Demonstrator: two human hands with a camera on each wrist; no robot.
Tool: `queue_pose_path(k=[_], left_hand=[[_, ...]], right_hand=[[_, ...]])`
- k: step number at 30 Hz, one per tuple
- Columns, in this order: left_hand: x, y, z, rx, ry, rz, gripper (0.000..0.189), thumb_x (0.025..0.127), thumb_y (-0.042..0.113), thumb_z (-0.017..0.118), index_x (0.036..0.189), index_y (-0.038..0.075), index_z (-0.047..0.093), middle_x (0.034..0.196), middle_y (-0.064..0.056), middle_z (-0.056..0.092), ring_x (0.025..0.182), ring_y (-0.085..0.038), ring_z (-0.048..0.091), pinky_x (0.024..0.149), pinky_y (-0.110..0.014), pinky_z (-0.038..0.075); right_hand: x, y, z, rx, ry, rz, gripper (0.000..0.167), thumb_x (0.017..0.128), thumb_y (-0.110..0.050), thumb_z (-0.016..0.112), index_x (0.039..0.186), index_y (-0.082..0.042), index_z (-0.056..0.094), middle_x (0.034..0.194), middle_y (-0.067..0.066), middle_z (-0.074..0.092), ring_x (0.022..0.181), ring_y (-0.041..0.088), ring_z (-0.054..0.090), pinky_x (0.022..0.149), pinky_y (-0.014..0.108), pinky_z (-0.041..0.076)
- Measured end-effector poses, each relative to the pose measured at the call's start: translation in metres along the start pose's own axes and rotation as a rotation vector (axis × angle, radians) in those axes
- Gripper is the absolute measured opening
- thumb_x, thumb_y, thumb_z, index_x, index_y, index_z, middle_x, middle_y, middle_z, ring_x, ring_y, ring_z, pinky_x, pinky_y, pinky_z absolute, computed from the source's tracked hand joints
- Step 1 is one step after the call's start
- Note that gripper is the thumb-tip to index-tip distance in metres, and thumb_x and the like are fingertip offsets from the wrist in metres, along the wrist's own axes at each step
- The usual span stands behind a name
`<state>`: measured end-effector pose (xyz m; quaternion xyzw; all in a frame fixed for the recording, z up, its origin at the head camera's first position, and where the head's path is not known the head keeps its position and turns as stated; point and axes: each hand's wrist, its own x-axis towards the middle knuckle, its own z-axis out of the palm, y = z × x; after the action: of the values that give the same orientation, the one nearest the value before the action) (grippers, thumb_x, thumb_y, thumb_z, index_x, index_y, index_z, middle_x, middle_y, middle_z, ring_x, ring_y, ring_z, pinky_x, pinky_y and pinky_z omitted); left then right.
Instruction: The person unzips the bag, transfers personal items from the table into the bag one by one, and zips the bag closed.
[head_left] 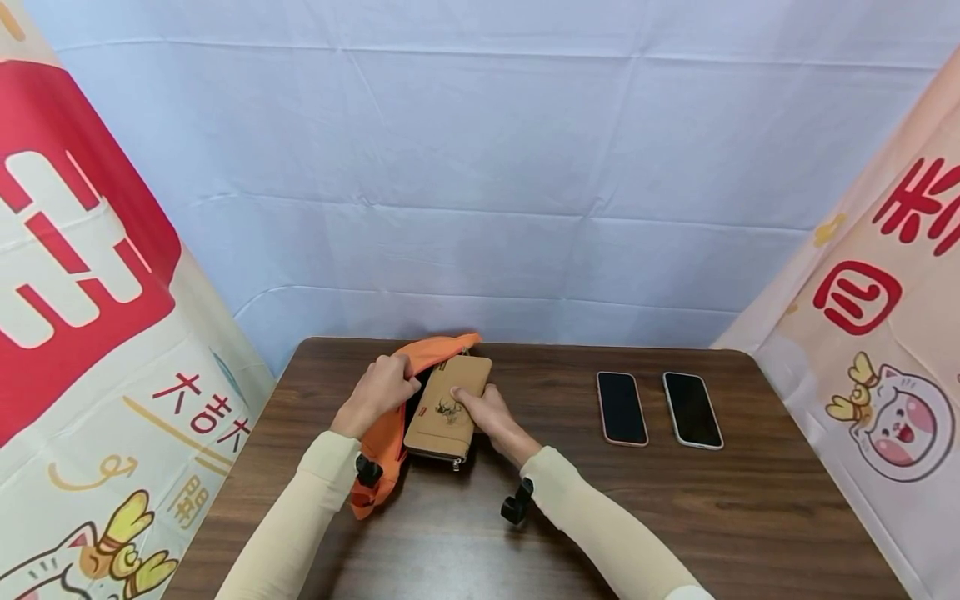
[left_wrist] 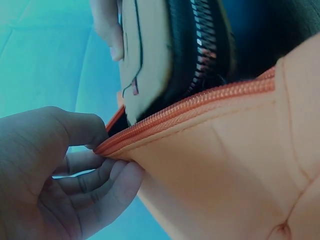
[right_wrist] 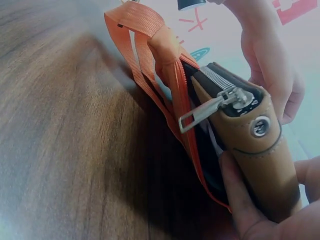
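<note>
A tan zippered wallet with a dark drawing on its face is gripped at its right side by my right hand, thumb on top. In the right wrist view the wallet shows a metal zip pull, and its side is at the opening of an orange bag. My left hand pinches the edge of the orange bag in the head view. Seen from the left wrist, the left hand holds the corner of the bag's open zipper, with the wallet partly within the opening.
Two phones lie on the right side of the brown wooden table: one with a pinkish rim and one with a white rim. Behind the table hangs a pale cloth, with printed banners at left and right.
</note>
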<state>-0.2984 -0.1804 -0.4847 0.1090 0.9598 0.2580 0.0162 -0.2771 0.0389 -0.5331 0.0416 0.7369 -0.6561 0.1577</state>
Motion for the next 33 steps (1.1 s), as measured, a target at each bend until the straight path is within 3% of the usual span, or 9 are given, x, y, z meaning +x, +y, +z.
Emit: queue_pose_path(k=[24,33], left_hand=[[0.002,-0.002,0.001,-0.01,-0.01,0.015,0.022,0.103,0.011,0.066,0.084,0.008,0.055,0.069,-0.006,0.051,0.054,-0.017,0.05,0.055,-0.03,0.041],[0.002,-0.004,0.003,0.007,-0.039,0.046,0.019,0.102,0.009,0.067,0.085,0.01,0.059,0.071,-0.005,0.057,0.055,-0.015,0.053,0.057,-0.03,0.042]], right_hand=[[0.004,0.003,0.009,-0.131,0.076,-0.024,0.072,0.103,-0.047,0.068,0.147,0.004,0.041,0.124,0.02,0.063,0.107,0.029,0.068,0.091,0.046,0.055],[0.006,0.002,0.012,-0.101,0.091,-0.022,0.071,0.104,-0.047,0.067,0.147,0.003,0.041,0.127,0.021,0.062,0.109,0.03,0.068,0.092,0.046,0.055]])
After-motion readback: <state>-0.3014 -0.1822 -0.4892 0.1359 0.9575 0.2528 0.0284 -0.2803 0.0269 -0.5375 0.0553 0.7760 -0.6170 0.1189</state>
